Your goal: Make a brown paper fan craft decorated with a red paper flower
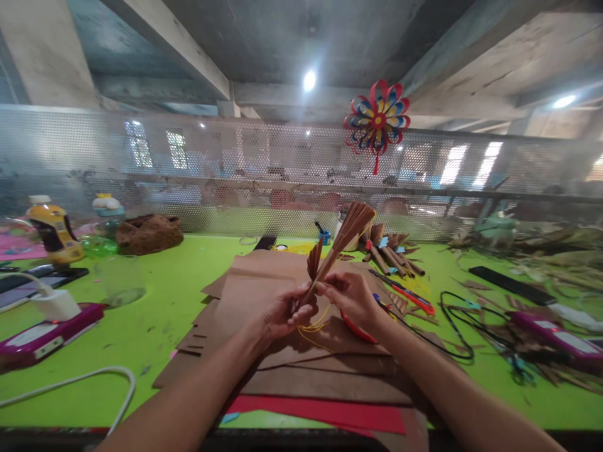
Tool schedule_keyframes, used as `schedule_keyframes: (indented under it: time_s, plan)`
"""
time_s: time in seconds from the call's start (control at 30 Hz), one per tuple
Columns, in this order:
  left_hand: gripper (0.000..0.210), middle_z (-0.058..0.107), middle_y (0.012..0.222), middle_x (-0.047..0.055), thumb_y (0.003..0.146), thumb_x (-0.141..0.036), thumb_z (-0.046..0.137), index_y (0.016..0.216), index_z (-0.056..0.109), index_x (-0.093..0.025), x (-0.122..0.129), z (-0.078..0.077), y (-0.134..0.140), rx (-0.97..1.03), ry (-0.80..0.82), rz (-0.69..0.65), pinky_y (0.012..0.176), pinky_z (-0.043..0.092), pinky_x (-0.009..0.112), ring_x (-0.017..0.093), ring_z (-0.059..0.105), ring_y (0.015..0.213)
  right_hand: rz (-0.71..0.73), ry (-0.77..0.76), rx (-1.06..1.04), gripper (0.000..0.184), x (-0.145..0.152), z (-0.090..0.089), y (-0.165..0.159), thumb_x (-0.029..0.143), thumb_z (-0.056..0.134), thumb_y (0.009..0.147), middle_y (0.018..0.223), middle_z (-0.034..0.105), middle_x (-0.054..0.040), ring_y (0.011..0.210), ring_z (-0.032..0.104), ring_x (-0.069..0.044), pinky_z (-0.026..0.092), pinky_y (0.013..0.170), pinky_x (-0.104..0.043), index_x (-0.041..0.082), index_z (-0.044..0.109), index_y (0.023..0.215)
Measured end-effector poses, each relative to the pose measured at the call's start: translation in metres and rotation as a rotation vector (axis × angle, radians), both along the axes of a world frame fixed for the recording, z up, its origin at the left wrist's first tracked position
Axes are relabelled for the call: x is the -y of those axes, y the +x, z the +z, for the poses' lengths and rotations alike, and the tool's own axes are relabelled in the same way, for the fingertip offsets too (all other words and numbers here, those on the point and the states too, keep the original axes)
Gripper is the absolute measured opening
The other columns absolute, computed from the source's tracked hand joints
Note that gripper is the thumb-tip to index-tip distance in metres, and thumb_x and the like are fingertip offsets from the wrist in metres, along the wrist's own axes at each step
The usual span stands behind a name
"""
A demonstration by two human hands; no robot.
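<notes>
Over a bright green table, our two hands met near the middle of the view. Our left hand curled around the lower stem of a pleated brown paper fan, which tilted up to the right, raised above stacked brown sheets. Our right hand pinched the same stem just above, thumb and fingers drawn together. A smaller pleated piece stood out left of the stem. Yellow thread trailed below our hands. Farther back, to the right, we saw a heap of brown paper rolls.
</notes>
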State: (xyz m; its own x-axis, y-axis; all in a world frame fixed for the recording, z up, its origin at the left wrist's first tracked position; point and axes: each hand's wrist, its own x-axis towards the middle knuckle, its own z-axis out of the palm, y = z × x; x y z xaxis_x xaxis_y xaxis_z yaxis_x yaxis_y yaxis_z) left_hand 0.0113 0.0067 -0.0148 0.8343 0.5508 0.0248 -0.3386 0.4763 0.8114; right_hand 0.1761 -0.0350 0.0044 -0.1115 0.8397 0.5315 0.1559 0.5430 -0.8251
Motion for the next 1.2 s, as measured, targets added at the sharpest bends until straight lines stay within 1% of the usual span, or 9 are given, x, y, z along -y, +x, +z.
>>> schedule_keyframes:
  time_s: [0.17, 0.3, 0.5, 0.73, 0.9, 1.0, 1.1, 1.2]
  plan:
    - [0.021, 0.041, 0.044, -0.003, 0.077, -0.033, 0.053, 0.081, 0.056, -0.012, -0.001, -0.001, -0.001, 0.006, 0.017, 0.009, 0.034, 0.010, 0.014, 0.004, 0.023, 0.035, 0.002, 0.003, 0.038, 0.024, 0.002, 0.002, 0.001, 0.037, 0.066, 0.072, 0.063, 0.061, -0.0025, 0.056, 0.052, -0.011, 0.040, 0.052, -0.022, 0.013, 0.064, 0.072]
    - [0.021, 0.041, 0.044, -0.003, 0.076, -0.033, 0.055, 0.078, 0.056, -0.012, -0.001, 0.000, 0.000, 0.000, 0.028, 0.009, 0.033, 0.009, 0.015, 0.004, 0.022, 0.035, 0.008, 0.000, 0.041, 0.024, 0.001, 0.001, 0.002, 0.037, 0.067, 0.071, 0.064, 0.062, -0.0027, 0.057, 0.052, -0.012, 0.040, 0.052, -0.023, 0.014, 0.065, 0.073]
    - [0.021, 0.039, 0.043, -0.004, 0.077, -0.033, 0.053, 0.078, 0.056, -0.012, 0.000, 0.002, 0.000, -0.032, 0.018, -0.004, 0.033, 0.009, 0.014, 0.004, 0.021, 0.035, 0.022, -0.017, -0.004, 0.024, 0.001, 0.002, 0.001, 0.037, 0.067, 0.071, 0.066, 0.063, -0.0039, 0.061, 0.055, -0.013, 0.042, 0.056, -0.024, 0.013, 0.065, 0.072]
    - [0.021, 0.041, 0.043, -0.004, 0.078, -0.032, 0.051, 0.081, 0.056, -0.012, 0.002, 0.002, 0.001, -0.013, 0.030, 0.001, 0.034, 0.010, 0.015, 0.004, 0.021, 0.034, -0.007, -0.017, 0.024, 0.022, 0.000, 0.001, 0.003, 0.036, 0.067, 0.070, 0.062, 0.061, -0.0021, 0.053, 0.049, -0.010, 0.037, 0.049, -0.023, 0.013, 0.065, 0.070]
    - [0.022, 0.043, 0.044, -0.004, 0.080, -0.033, 0.050, 0.086, 0.056, -0.013, 0.002, 0.002, 0.003, 0.002, 0.032, 0.020, 0.034, 0.011, 0.014, 0.004, 0.023, 0.033, -0.047, -0.062, -0.044, 0.026, -0.002, 0.000, 0.003, 0.039, 0.067, 0.070, 0.061, 0.061, -0.0017, 0.050, 0.046, -0.009, 0.034, 0.045, -0.021, 0.013, 0.065, 0.071]
    - [0.024, 0.041, 0.043, -0.004, 0.080, -0.035, 0.050, 0.087, 0.057, -0.013, 0.002, 0.002, 0.003, 0.001, 0.056, 0.019, 0.035, 0.011, 0.015, 0.004, 0.023, 0.033, -0.003, -0.108, -0.041, 0.027, 0.000, 0.006, 0.004, 0.040, 0.066, 0.070, 0.065, 0.062, -0.0024, 0.050, 0.046, -0.008, 0.035, 0.045, -0.021, 0.013, 0.066, 0.078]
    - [0.026, 0.040, 0.043, -0.005, 0.081, -0.035, 0.050, 0.089, 0.058, -0.012, 0.002, 0.003, 0.003, 0.000, 0.088, 0.041, 0.034, 0.009, 0.015, 0.004, 0.022, 0.033, 0.055, -0.096, -0.038, 0.026, 0.004, 0.013, 0.005, 0.040, 0.062, 0.074, 0.067, 0.062, -0.0024, 0.050, 0.046, -0.008, 0.036, 0.045, -0.021, 0.014, 0.066, 0.081]
    - [0.026, 0.041, 0.044, -0.004, 0.081, -0.034, 0.050, 0.089, 0.058, -0.011, 0.002, 0.004, 0.003, -0.004, 0.116, 0.077, 0.034, 0.008, 0.016, 0.003, 0.023, 0.033, 0.075, -0.082, -0.048, 0.025, 0.007, 0.017, 0.004, 0.039, 0.060, 0.075, 0.067, 0.061, -0.0018, 0.051, 0.046, -0.008, 0.037, 0.047, -0.022, 0.015, 0.065, 0.080]
